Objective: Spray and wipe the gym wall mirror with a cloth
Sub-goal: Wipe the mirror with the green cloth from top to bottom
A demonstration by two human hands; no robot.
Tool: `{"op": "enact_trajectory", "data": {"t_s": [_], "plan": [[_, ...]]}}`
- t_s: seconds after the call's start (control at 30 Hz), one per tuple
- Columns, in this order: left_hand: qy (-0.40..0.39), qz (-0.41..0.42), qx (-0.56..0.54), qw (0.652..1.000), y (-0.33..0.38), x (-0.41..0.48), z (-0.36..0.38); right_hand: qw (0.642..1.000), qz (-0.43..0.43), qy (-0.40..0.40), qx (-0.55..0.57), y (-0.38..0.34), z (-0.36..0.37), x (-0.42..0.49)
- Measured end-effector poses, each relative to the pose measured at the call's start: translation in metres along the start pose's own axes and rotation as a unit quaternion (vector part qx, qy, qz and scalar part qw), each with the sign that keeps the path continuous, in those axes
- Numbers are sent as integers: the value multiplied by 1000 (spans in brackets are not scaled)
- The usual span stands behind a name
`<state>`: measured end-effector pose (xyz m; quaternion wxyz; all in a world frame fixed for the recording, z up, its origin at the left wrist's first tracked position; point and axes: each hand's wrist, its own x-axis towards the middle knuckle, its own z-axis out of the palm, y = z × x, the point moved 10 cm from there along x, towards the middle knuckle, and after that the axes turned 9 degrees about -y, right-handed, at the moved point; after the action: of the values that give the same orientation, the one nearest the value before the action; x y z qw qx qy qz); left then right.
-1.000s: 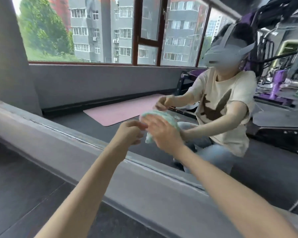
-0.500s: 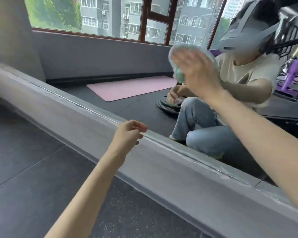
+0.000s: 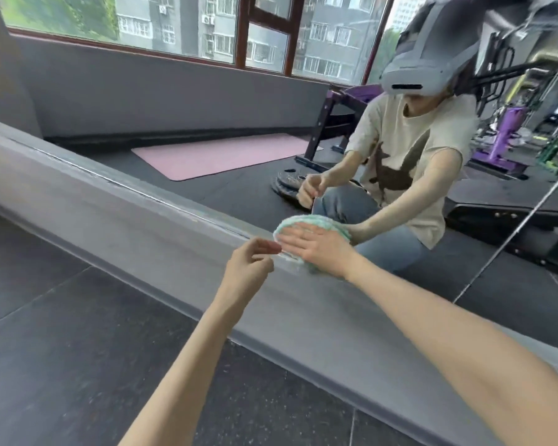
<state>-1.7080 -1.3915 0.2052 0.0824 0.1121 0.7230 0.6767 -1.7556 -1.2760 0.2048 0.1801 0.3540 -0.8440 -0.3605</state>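
Observation:
The wall mirror (image 3: 226, 91) fills the upper part of the view above a grey base ledge (image 3: 116, 220). A fluffy mint-green cloth (image 3: 306, 222) lies flat against the glass at the mirror's bottom edge. My right hand (image 3: 319, 247) presses it there with straight, spread fingers. My left hand (image 3: 248, 268) hovers just left of the cloth over the ledge, fingers loosely curled and holding nothing. No spray bottle is in view.
The mirror reflects a crouching person in a headset, a pink mat (image 3: 219, 156), windows and purple gym machines (image 3: 503, 133). Dark rubber floor tiles (image 3: 62, 349) lie below the ledge. A vertical mirror seam (image 3: 509, 236) runs at the right.
My right hand has swept the cloth down from high on the glass to the mirror's bottom edge. My left hand stays near the ledge, and the view has shifted a little.

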Motion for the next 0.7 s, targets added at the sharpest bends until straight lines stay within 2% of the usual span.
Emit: {"op": "enact_trajectory", "data": {"t_s": [0.07,0.13,0.2,0.23,0.27,0.33,0.4,0.47,0.53,0.57,0.63,0.7], "plan": [[-5,0,3,1000,-4,4,5,992,56,104,-44,54,-57,8],[-11,-2,14,1000,-11,10,11,970,183,157,-42,141,-119,16],[-19,-4,38,999,-19,15,14,918,328,221,-10,212,-167,11],[-21,-4,51,998,-21,18,16,895,369,249,-25,219,-175,8],[-18,-3,65,998,-21,20,14,889,375,260,-35,210,-170,12],[-6,3,87,996,-19,22,9,910,323,258,-42,165,-127,20],[6,2,95,995,-19,21,3,946,248,206,-28,99,-75,23],[6,1,90,996,-19,22,3,983,161,86,-8,41,-21,11],[6,4,100,995,-17,20,4,997,72,-19,35,3,18,-13],[9,8,111,994,-15,17,5,997,37,-38,50,-6,22,-27],[16,16,134,991,-12,14,8,998,27,-2,57,8,6,-44],[15,24,138,990,-12,14,12,989,107,89,45,60,-36,-50]]}}
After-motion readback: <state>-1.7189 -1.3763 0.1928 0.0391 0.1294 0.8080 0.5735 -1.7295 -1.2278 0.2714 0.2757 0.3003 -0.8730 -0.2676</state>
